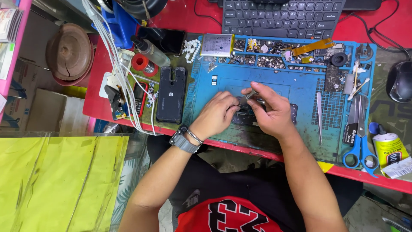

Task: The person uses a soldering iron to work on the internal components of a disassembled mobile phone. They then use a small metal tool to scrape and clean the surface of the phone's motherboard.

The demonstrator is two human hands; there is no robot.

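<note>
On the blue repair mat (300,88) both my hands meet over a dark opened phone (293,114), mostly hidden beneath them. My right hand (270,109) grips a thin grey screwdriver (249,95), its tip pointing down at the phone. My left hand (216,114), with a wristwatch and bracelet on the wrist, is curled at the phone's left end, fingertips touching the tool's shaft. A black phone back cover (171,94) lies left of the mat.
Tweezers (319,116), blue-handled scissors (359,146) and a glue bottle (389,150) lie to the right. Small parts fill the mat's top trays (266,60). A keyboard (281,17), mouse (399,81), white cables (116,64), small bottle (152,51) and red tape roll (140,62) surround it.
</note>
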